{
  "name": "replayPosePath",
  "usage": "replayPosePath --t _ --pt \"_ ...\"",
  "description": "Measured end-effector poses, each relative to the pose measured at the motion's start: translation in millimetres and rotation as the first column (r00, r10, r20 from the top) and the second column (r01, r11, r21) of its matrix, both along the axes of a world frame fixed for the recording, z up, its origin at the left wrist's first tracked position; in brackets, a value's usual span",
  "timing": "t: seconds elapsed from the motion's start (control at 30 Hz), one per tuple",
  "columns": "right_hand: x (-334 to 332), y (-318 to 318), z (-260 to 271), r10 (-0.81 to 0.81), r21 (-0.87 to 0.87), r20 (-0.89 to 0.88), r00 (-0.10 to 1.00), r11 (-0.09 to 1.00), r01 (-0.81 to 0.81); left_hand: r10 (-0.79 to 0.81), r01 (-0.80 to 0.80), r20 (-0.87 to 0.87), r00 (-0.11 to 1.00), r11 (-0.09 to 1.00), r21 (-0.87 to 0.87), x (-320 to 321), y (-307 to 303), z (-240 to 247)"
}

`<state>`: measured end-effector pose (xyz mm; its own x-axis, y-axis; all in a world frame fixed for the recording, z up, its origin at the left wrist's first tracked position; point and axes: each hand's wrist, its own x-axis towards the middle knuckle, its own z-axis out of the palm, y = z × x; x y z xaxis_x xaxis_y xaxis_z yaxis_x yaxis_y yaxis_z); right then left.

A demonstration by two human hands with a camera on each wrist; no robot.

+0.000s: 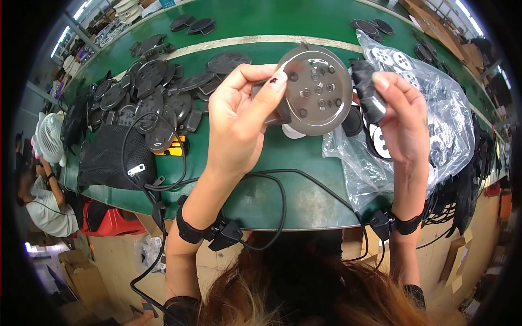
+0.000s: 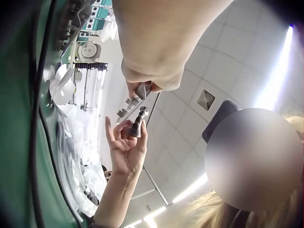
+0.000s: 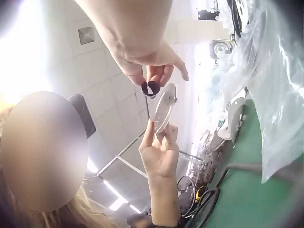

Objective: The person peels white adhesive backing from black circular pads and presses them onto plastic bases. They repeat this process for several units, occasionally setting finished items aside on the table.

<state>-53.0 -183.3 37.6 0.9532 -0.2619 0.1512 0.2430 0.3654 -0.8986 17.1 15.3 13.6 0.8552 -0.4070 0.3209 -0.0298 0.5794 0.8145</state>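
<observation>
My left hand point(image 1: 239, 117) pinches a round dark grey plastic disc point(image 1: 321, 103) by its left edge, thumb on the near face. Small posts and holes dot that face, which is turned toward the head camera. A darker bracket-like part point(image 1: 278, 113) sticks out at the disc's edge beside the thumb. Just right of the disc, my right hand point(image 1: 403, 117) holds a short, glossy black curved piece point(image 1: 368, 91) between thumb and fingers. From the right wrist view the curved piece point(image 3: 151, 89) looks like an open ring, close to the disc point(image 3: 165, 108).
Dark round plastic parts point(image 1: 149, 73) lie heaped at the left on the green table point(image 1: 304, 201). A black mesh pouch point(image 1: 111, 163) and looping cables sit in front of them. On the right, a clear plastic bag point(image 1: 451, 119) holds several white discs. More dark parts point(image 1: 201, 25) lie farther back.
</observation>
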Motion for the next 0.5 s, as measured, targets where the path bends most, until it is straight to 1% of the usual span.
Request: replayPosePath --t 0.03,0.07,0.13,0.17,0.27,0.33,0.37,0.43,0.5 --pt "-2 0 0 -0.042 -0.159 -0.011 0.999 0.986 0.039 0.023 -0.024 0.025 0.999 0.999 0.025 -1 -1 0" --pt "-3 1 0 -0.085 -0.316 -0.016 0.996 0.946 0.076 0.022 -0.023 0.024 0.999 0.999 0.025 -2 -2 1" --pt "-4 7 0 -0.094 -0.316 0.012 0.996 0.944 0.093 0.032 -0.041 0.091 0.995 0.995 0.091 -6 -4 1" --pt "-4 11 0 -0.101 -0.315 0.042 0.994 0.943 0.109 0.032 -0.04 0.089 0.996 0.995 0.092 -7 -4 1" --pt "-4 13 0 -0.112 -0.319 0.031 0.993 0.941 0.116 0.026 -0.034 0.112 0.993 0.997 0.069 -9 -7 1" --pt "-4 14 -2 -0.105 -0.319 0.033 0.994 0.941 0.11 0.041 -0.047 0.18 0.983 0.998 0.031 -10 -10 -1" --pt "-3 14 -4 -0.125 -0.341 0.046 0.991 0.931 0.133 0.042 -0.048 0.179 0.983 0.998 0.03 -10 -10 -2" --pt "-2 16 -5 -0.144 -0.363 0.058 0.988 0.919 0.156 0.086 -0.1 0.273 0.958 0.994 0.038 -10 -11 -4" --pt "-3 19 -4 -0.164 -0.373 0.059 0.985 0.911 0.174 0.092 -0.111 0.28 0.956 0.992 0.052 -10 -12 -4"
